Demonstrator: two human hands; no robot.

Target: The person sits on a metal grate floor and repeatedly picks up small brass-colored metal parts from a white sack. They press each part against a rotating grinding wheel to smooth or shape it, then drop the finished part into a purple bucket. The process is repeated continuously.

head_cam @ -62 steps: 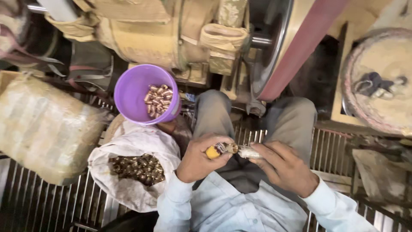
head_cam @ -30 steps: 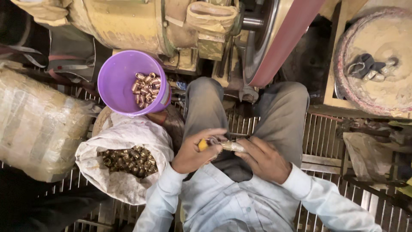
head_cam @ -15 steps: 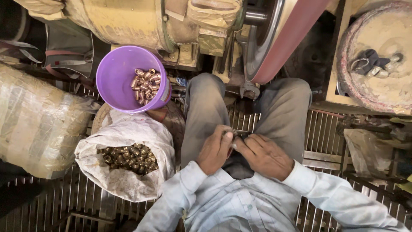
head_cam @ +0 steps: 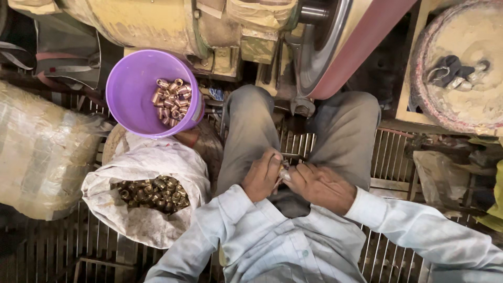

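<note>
1. Left hand (head_cam: pixel 262 175) and right hand (head_cam: pixel 320 186) meet over the lap, both closed on a small shiny metal piece (head_cam: pixel 284 173)
2. Far left, a round purple plastic bucket (head_cam: pixel 137 99) holds brass fittings
3. Nearer, an open white cloth sack (head_cam: pixel 141 209) holds more

Single head view, looking steeply down onto lap, close; grated floor (head_cam: pixel 387 152) around.

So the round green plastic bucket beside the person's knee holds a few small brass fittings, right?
Not quite: in the head view the round plastic bucket is purple, not green. It does stand beside the person's knee and hold a few small brass fittings.
</note>
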